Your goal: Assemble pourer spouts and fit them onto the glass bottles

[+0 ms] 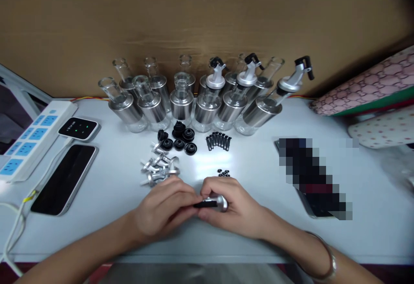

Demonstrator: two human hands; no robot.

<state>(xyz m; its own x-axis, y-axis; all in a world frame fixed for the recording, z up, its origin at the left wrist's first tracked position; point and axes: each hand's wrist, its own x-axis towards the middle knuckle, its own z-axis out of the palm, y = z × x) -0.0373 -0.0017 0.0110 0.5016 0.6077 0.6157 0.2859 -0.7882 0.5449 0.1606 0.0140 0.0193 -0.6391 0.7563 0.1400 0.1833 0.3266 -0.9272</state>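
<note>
Near the table's front edge, my right hand (241, 206) is closed round a silver bottle pourer (222, 203) with a black lever on it. The fingers of my left hand (168, 204) pinch together at the lever end of that pourer; their tips partly hide it. Just beyond my left hand lies a pile of silver pourer spouts (161, 165). Black ribbed stoppers (179, 144) are grouped behind them. Past my right hand are several small black rings (224, 173) and a fanned row of black levers (218, 140).
Glass bottles with steel sleeves (181, 103) stand in rows at the back; three carry fitted pourers (290, 83). On the left are a power strip (39, 137), a small display device (79, 129) and a phone (64, 179). A pixelated dark object (313, 180) and patterned rolls (365, 81) lie right.
</note>
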